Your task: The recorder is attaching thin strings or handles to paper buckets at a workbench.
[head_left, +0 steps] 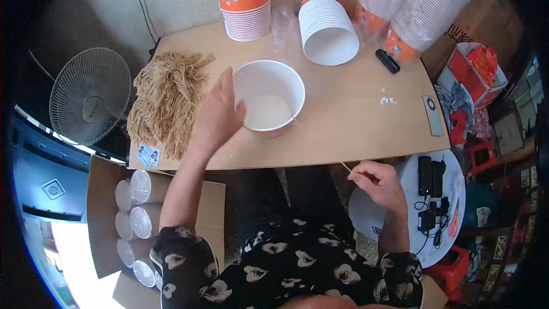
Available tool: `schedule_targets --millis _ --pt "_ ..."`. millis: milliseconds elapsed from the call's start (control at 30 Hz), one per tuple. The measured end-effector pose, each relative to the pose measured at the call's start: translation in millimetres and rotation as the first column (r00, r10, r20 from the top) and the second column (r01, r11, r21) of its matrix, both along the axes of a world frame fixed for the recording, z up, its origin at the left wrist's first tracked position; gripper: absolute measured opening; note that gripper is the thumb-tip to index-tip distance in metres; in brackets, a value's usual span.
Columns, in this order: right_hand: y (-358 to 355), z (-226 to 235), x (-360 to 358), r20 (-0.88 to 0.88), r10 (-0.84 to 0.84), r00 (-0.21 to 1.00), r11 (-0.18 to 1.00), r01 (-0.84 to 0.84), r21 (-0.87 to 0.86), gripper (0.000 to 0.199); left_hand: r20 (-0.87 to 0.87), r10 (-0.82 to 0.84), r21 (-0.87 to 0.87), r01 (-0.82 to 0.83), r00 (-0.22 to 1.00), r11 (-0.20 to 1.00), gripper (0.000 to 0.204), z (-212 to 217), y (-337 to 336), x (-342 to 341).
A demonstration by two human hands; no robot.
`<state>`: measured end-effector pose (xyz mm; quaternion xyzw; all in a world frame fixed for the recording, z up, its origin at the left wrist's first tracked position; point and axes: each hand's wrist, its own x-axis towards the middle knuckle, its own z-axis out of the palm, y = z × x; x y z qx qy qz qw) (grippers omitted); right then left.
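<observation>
Head view looks down on a pale wooden tabletop (343,131) whose near edge runs just above the person's lap. The left hand (217,115) rests against the outer wall of a white paper cup (269,98), fingers loosely spread along its rim; the cup stands upright near the table's middle, with a thin stick poking out at its right side. The right hand (377,183) hangs below the table edge, thumb and forefinger pinched on a slim wooden stick (346,167).

To the cup's right the smooth board lies bare as far as a grey remote (433,115) by the right edge. Left of the hand, a shaggy heap of tan sticks (166,103) reaches the left edge. Along the far edge stand an upright stack of orange cups (245,3), a stack tipped on its side (327,28) showing ribbed white rims, and two leaning stacks in clear wrap (412,8). A cardboard box (103,189) of capped tubes sits below left.
</observation>
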<state>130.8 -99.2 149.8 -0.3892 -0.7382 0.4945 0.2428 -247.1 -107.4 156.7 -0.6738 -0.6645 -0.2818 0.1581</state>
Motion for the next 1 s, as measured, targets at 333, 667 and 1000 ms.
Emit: schedule_targets --millis 333,667,1000 --pt "-23.9 59.9 27.7 -0.178 0.222 0.959 0.941 -0.162 0.297 0.006 0.255 -0.518 -0.142 0.562 0.816 0.815 0.030 13.3 97.0 2.7" --pt "-20.4 33.0 -35.0 -0.253 0.209 0.944 0.940 -0.123 0.318 0.005 0.229 -0.702 -0.178 0.738 0.675 0.651 0.020 8.1 96.8 40.7" --pt "31.0 -28.7 -71.3 -0.240 0.074 0.968 0.975 -0.019 0.222 0.022 0.540 -0.014 -0.015 0.026 0.842 1.000 0.038 -3.3 30.6 -57.4"
